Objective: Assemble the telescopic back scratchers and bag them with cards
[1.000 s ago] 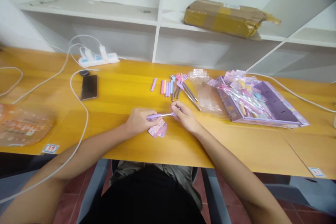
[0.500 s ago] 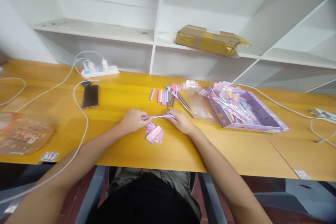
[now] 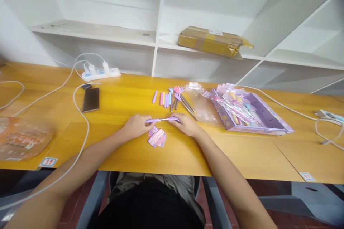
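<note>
Between my two hands a thin metal rod with purple ends point(image 3: 162, 119) lies level above the table. My left hand point(image 3: 136, 126) pinches its purple tube end, and my right hand point(image 3: 185, 124) grips the purple head at the other end. Just below are overlapping pink and purple printed cards point(image 3: 157, 138). Beyond my hands several coloured tubes point(image 3: 166, 100) lie side by side, with a lone purple tube point(image 3: 155, 96) to their left. Several metal rods with small hand-shaped heads point(image 3: 185, 103) lie to the right of the tubes.
A purple box point(image 3: 258, 128) of wrapped items sits right, beside clear bags point(image 3: 205, 109). A phone point(image 3: 91, 99), a power strip point(image 3: 100, 74), white cables and an orange plastic bag point(image 3: 25, 137) are left. A taped carton point(image 3: 212, 42) rests on the shelf.
Both hands still hold the rod at its two ends. Slightly more of the purple tube end shows beside my left fingers, and the whole view has shifted a little.
</note>
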A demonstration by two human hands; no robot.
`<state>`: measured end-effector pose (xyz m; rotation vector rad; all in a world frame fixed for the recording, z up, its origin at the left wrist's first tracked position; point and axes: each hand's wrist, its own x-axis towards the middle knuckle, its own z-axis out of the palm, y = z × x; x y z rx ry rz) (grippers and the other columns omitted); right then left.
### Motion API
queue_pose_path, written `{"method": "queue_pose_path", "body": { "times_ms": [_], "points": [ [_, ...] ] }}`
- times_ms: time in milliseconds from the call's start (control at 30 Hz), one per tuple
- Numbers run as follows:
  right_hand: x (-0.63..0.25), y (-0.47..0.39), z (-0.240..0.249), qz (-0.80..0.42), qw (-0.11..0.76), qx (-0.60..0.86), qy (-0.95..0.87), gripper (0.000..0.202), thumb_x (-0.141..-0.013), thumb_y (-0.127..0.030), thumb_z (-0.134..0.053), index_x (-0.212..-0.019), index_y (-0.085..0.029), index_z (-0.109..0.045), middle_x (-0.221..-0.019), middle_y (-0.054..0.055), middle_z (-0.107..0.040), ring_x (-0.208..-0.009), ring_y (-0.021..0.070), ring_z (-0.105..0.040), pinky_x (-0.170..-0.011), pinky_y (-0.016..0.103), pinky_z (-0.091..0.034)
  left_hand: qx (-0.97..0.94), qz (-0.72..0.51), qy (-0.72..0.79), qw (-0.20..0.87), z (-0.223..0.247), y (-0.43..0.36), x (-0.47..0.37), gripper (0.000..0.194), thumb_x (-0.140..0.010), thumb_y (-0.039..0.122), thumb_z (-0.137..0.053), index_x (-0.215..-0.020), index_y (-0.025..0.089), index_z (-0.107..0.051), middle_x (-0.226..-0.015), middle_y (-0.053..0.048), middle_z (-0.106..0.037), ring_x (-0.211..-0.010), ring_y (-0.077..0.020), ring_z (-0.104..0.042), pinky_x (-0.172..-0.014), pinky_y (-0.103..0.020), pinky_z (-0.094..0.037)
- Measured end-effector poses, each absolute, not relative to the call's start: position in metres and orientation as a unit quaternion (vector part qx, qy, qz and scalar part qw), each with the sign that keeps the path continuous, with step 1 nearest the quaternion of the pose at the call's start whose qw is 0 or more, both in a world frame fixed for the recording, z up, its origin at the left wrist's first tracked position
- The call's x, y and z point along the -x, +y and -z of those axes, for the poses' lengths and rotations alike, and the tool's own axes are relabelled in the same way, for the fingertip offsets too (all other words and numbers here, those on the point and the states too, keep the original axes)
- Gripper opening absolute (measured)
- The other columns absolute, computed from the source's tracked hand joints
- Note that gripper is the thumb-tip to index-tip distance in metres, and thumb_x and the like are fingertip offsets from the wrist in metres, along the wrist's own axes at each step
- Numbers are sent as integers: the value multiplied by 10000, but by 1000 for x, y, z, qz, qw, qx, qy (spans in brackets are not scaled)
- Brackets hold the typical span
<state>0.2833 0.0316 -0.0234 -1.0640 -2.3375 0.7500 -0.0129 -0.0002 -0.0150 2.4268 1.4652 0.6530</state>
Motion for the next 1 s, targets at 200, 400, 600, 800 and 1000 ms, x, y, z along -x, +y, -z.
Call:
{"method": "queue_pose_path", "body": {
  "times_ms": [200, 400, 600, 800, 1000],
  "points": [
    [-285, 34, 24, -282, 224, 390, -848, 337, -1109, -505, -499, -1063, -250, -715, -940, 66, -759, -875, 249, -685, -817, 352, -502, -788, -288, 526, 134, 13, 5, 17, 280, -922, 483, -726, -815, 225, -708, -742, -2, -754, -602, -149, -620, -597, -272, -383],
    [-286, 34, 27, -293, 215, 386, -848, 339, -1111, -496, -489, -1047, -252, -715, -916, 50, -753, -829, 234, -673, -797, 340, -492, -784, -317, 511, 154, 11, 3, 18, 284, -908, 492, -751, -845, 217, -718, -748, 11, -747, -622, -135, -625, -621, -260, -411],
    [-282, 26, 24, -276, 180, 387, -861, 359, -1125, -484, -465, -1089, -233, -719, -991, 79, -775, -891, 249, -712, -820, 350, -497, -810, -287, 486, 160, 14, 4, 22, 272, -937, 492, -729, -899, 222, -733, -792, 9, -768, -652, -138, -642, -636, -251, -421],
    [-279, 28, 17, -247, 197, 362, -877, 365, -1138, -444, -462, -1226, -206, -724, -1170, 104, -783, -1054, 240, -721, -946, 342, -512, -864, -120, 477, 107, 4, 12, 26, 357, -1083, 495, -529, -1039, 213, -745, -1040, -67, -803, -937, -227, -721, -762, -288, -448],
    [-272, 27, -4, -163, 125, 405, -891, 300, -1130, -334, -507, -1209, -190, -757, -1079, 101, -793, -942, 208, -729, -871, 290, -505, -859, -10, 509, 48, -20, 15, 25, 332, -1110, 437, -480, -1049, 206, -710, -1022, -86, -780, -936, -257, -702, -730, -310, -428]
  ]
}}
